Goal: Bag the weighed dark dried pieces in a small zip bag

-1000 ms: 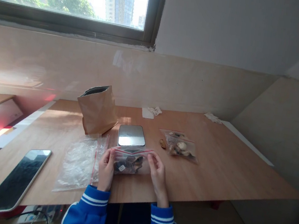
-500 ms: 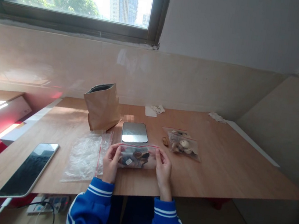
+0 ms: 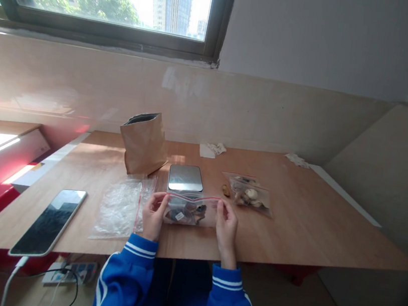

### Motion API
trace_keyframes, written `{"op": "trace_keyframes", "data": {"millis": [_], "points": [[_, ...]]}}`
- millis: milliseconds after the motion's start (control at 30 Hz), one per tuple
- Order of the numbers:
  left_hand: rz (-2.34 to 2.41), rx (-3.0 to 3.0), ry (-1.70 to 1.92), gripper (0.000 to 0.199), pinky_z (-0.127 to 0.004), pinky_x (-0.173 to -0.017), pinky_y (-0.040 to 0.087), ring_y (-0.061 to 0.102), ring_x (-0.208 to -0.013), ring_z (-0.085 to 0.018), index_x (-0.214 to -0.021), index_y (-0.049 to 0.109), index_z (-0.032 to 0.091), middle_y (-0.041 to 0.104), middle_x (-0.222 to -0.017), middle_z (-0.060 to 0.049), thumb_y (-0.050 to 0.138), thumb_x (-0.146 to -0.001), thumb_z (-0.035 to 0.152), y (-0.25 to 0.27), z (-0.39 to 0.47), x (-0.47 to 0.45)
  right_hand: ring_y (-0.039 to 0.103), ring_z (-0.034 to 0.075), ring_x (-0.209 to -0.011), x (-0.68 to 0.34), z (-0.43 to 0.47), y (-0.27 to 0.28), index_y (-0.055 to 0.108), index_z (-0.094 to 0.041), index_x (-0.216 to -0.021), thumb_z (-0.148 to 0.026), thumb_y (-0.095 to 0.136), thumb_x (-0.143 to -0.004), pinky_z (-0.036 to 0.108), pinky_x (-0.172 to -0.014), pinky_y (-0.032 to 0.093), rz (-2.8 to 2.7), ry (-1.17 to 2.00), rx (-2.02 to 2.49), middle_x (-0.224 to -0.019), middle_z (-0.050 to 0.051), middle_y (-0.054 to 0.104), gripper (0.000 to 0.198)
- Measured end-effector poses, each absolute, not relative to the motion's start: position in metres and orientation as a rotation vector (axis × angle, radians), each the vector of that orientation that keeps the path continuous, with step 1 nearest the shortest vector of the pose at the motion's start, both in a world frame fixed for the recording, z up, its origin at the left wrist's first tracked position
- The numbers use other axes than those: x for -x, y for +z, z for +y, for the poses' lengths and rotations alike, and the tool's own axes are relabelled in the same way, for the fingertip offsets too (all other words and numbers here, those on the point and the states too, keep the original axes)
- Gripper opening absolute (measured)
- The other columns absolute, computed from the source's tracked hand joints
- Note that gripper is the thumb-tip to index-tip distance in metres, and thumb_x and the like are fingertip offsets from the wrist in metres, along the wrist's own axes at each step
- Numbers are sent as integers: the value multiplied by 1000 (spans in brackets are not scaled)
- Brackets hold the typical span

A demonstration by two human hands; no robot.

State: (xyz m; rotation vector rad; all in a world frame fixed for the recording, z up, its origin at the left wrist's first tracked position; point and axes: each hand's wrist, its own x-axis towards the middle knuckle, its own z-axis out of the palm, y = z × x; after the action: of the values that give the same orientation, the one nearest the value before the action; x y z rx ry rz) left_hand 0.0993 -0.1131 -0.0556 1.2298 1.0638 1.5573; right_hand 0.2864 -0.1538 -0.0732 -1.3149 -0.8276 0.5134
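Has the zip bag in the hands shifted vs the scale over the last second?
No. The zip bag sits just in front of the scale, pinched by the left hand and right hand; only the camera view drifted.

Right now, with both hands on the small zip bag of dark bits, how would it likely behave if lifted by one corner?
The zip bag looks like thin clear film, so it would probably sag. Its loose contents would likely slide to the low corner. Left hand and right hand pinch its ends, suggesting it needs support there.
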Motion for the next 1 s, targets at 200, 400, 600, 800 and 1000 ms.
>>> {"op": "trace_keyframes", "data": {"millis": [200, 400, 600, 800, 1000], "points": [[1051, -1258, 1518, 25, -26, -74, 49, 63, -82, -15, -89, 64, 16, 67, -86, -4, 67, -77, 37, -63, -110, -98, 64, 19, -73, -287, -153, -75, 65, -14, -88, -57, 54, -79, 31, -72, 49, -755, 428, 1323, -81, 8, 69, 46], [1036, -1241, 1507, 25, -26, -73, 48, 63, -83, -16, -89, 64, 16, 68, -86, -5, 67, -77, 37, -62, -110, -98, 61, 17, -68, -285, -151, -78, 66, -15, -86, -62, 53, -78, 29, -68, 47, -728, 455, 1318, -81, 7, 70, 49], [1045, -1236, 1536, 24, -25, -72, 48, 63, -80, -15, -89, 65, 16, 68, -84, -4, 68, -76, 37, -61, -110, -96, 61, 17, -70, -281, -151, -76, 63, -16, -85, -58, 52, -82, 29, -70, 46, -744, 550, 1242, -81, 6, 69, 43], [1028, -1252, 1528, 23, -24, -72, 48, 62, -80, -14, -88, 64, 16, 66, -84, -2, 67, -77, 36, -58, -111, -97, 63, 18, -79, -280, -154, -73, 62, -17, -91, -48, 66, -75, 31, -77, 48, -750, 597, 1192, -86, 5, 69, 35], [986, -1220, 1434, 26, -24, -75, 49, 63, -85, -15, -93, 64, 17, 67, -90, -4, 68, -76, 36, -57, -111, -100, 64, 20, -82, -283, -153, -76, 64, -15, -91, -47, 67, -74, 33, -78, 48, -733, 614, 1216, -87, 8, 71, 36]]}}
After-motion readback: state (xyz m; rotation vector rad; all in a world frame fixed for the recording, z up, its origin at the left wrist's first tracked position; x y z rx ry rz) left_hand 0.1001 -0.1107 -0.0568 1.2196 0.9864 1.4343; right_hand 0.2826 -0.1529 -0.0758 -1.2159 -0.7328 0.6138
